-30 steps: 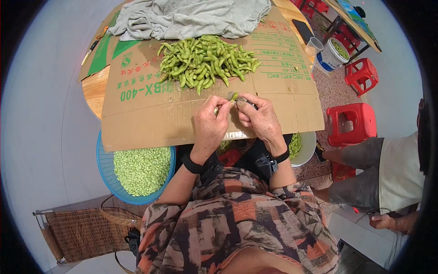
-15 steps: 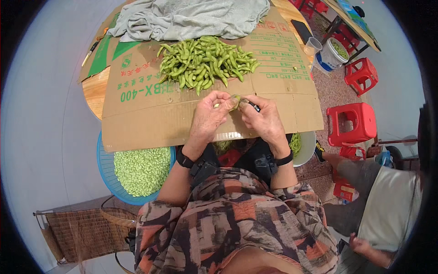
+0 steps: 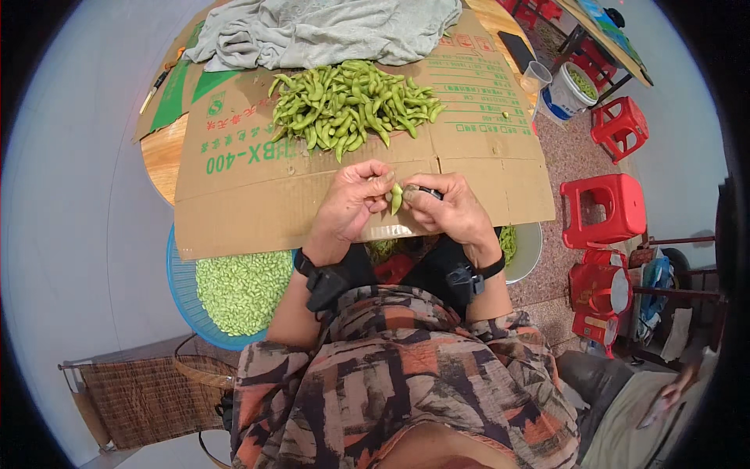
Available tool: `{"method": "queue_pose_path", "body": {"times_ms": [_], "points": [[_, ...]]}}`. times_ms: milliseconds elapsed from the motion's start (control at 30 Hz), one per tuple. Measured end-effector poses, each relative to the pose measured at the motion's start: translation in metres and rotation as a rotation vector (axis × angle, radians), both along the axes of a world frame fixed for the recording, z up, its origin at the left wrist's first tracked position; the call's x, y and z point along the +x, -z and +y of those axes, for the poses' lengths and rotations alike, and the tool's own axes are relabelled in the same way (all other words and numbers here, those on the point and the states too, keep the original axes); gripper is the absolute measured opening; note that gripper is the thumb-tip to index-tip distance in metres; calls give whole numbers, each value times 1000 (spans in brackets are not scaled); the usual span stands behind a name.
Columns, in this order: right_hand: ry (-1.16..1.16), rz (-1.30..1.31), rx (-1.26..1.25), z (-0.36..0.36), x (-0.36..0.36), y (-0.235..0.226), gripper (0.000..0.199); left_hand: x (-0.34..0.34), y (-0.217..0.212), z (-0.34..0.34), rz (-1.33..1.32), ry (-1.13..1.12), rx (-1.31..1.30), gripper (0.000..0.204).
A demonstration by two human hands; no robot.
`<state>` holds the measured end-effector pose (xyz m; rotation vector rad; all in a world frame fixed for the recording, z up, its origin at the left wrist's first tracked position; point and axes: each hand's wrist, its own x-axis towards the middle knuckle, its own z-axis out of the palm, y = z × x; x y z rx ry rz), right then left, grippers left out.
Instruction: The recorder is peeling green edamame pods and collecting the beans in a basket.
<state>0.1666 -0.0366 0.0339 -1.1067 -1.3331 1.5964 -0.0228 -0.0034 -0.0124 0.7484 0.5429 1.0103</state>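
Note:
Between my fingertips hangs one green soybean pod (image 3: 397, 199), over the near part of the flattened cardboard. My left hand (image 3: 348, 202) pinches it by its upper end. Fingers curled, my right hand (image 3: 448, 206) grips a small black tool (image 3: 430, 192) whose working end is hidden, and its thumb is beside the pod. Just beyond my hands lies a heap of soybean pods (image 3: 351, 105) on the cardboard (image 3: 250, 207). A blue basket (image 3: 181, 289) full of shelled beans (image 3: 242, 293) stands below the table edge at my left.
A grey cloth (image 3: 328, 35) covers the far cardboard. At the right are a plastic cup (image 3: 534, 78), a white bucket (image 3: 562, 98) with pods and red stools (image 3: 601, 209). A metal basin (image 3: 528, 254) is below my right forearm. Another person's hand (image 3: 668, 395) appears at lower right.
My hands have drawn slightly apart and toward me, and the pod now shows hanging between them. At the lower right, the other person has shifted toward the picture's bottom edge.

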Motion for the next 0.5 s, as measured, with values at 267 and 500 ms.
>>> {"method": "queue_pose_path", "body": {"times_ms": [267,500], "points": [[145,55,-130,1,-10,-4,16,20,-15,-12,381,-95,29,16],[334,-357,458,-5,-20,12,15,21,-15,-8,745,-167,212,21]]}}
